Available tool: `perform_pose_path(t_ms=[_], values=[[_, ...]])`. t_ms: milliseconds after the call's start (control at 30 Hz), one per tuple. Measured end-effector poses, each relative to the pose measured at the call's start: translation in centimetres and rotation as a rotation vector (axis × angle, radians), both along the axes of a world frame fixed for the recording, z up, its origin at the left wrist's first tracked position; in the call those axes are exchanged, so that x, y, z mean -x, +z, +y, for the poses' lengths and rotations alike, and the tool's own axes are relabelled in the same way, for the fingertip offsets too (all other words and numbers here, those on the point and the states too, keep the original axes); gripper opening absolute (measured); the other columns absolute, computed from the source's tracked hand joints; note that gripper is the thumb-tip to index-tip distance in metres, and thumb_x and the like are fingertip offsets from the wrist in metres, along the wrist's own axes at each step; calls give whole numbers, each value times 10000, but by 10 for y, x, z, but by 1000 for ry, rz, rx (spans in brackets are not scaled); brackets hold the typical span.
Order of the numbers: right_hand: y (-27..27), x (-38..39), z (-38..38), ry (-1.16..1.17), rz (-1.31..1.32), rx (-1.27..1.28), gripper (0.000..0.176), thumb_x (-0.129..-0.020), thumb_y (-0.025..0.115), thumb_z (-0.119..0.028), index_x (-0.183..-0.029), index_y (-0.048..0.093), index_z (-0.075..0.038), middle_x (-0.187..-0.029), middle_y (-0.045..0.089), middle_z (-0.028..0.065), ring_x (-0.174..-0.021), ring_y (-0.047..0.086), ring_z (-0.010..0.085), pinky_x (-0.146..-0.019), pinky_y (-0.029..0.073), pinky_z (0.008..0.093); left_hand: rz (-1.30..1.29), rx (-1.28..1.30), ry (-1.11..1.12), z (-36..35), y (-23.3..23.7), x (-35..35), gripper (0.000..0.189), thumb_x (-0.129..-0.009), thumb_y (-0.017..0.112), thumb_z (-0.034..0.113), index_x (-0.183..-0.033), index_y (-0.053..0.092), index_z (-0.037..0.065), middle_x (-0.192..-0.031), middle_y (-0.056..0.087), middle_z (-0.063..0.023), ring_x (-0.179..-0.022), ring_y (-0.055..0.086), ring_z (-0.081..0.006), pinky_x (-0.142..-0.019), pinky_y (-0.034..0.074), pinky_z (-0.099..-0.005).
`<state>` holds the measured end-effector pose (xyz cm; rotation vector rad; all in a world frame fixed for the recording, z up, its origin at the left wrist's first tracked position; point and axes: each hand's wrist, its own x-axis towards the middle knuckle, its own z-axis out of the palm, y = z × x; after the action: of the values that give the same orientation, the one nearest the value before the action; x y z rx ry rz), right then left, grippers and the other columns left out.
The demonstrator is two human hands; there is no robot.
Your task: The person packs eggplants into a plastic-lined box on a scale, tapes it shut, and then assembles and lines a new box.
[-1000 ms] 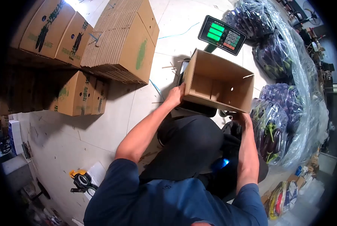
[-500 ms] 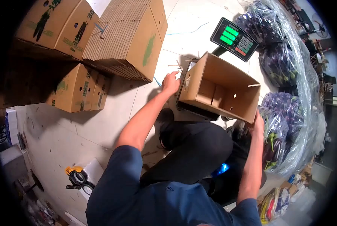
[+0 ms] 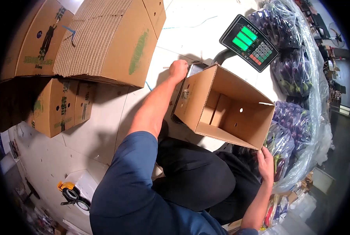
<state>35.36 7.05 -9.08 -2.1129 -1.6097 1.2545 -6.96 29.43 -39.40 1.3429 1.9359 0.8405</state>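
An open cardboard box [image 3: 237,131] sits tilted on the platform of a digital scale [image 3: 198,67], its inside facing me and bare. My right hand [image 3: 266,164] is at the box's lower right corner, fingertips and thumb closed on the cardboard edge. My left hand [image 3: 179,70] is beside the platform's far left edge, just off the box. Its fingers are curled; what they hold, if anything, is hidden. The scale's display panel [image 3: 249,43] stands behind the box with green-lit readouts too small to read.
Stacked flattened cartons [image 3: 100,37] and printed cardboard boxes [image 3: 61,105] stand on the left. Plastic bags of eggplants [image 3: 292,70] line the right side. A yellow-and-black tape dispenser [image 3: 71,192] lies at lower left. Blue strapping [image 3: 194,26] trails over the tiled floor.
My left hand has moved closer to the scale's edge and its fingers have curled in. My right hand has slid lower to the box's bottom corner. The view has shifted.
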Motion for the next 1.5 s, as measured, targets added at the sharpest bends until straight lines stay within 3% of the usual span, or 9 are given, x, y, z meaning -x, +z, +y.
perform_pose_path(t_ms=[100,267,400,467,567,867,1167,1400,1500], values=[[3,4,11,-13,66,-33,374,-1025,572,-209,-1306,590,38,-1066,662,10,-914,568,91,-823,465,261,-168,74,338,-8,-3,10,217,-909,607,241,-930,758,86,-948,722,-189,-921,688,-380,-825,545,-462],[14,-2,7,-50,112,-88,413,-1019,583,-196,-1351,548,46,-1206,652,80,-1007,624,142,-839,529,288,99,249,198,-64,-14,52,664,-829,712,297,-1380,478,8,-1126,684,-230,-1128,641,-331,-970,500,-458],[20,-8,-6,-55,188,-162,422,-1023,572,-179,-1378,522,45,-1237,648,121,-973,645,153,-807,535,278,-72,183,147,-150,-31,73,480,-851,678,341,-1222,685,36,-1204,692,-183,-1146,645,-323,-1028,476,-402],[32,-4,-16,-59,178,-187,425,-1019,581,-171,-1379,520,47,-1239,647,121,-966,640,149,-823,529,273,-124,348,157,-202,-13,73,387,-865,673,329,-1111,732,36,-1112,726,-172,-1076,682,-301,-960,510,-402],[54,-2,-39,-72,209,-218,438,-1001,613,-149,-1384,518,39,-1244,646,111,-989,628,133,-865,510,263,-311,438,205,-282,-13,66,251,-940,605,295,-956,716,70,-681,631,-11,-550,558,-119,-458,438,-304],[64,-68,-169,-311,124,-489,388,-985,633,-121,-1334,562,33,-1214,665,136,-1083,635,173,-959,496,299,-497,552,224,-431,-13,16,244,-954,609,145,-1147,662,4,-828,680,-49,-640,603,-120,-554,489,-285],[-127,-70,-373,-365,-227,31,382,-920,618,-300,-1166,677,-13,-1082,691,253,-1027,675,386,-886,525,445,-580,712,138,-439,-14,15,288,-972,616,175,-1193,650,-7,-874,692,-67,-722,631,-144,-610,514,-298],[-248,15,-516,-610,605,25,390,-905,638,-254,-1169,669,32,-1137,712,208,-1060,676,274,-951,501,388,-359,761,120,-460,45,57,293,-973,620,177,-1197,650,-10,-903,694,-73,-762,636,-152,-654,515,-298],[-256,-1,-481,-717,87,324,428,-861,693,-272,-1140,679,52,-1123,700,248,-1056,680,348,-956,508,407,-282,765,140,-474,69,85,295,-974,621,178,-1199,651,-11,-916,695,-75,-779,638,-156,-672,515,-298]])
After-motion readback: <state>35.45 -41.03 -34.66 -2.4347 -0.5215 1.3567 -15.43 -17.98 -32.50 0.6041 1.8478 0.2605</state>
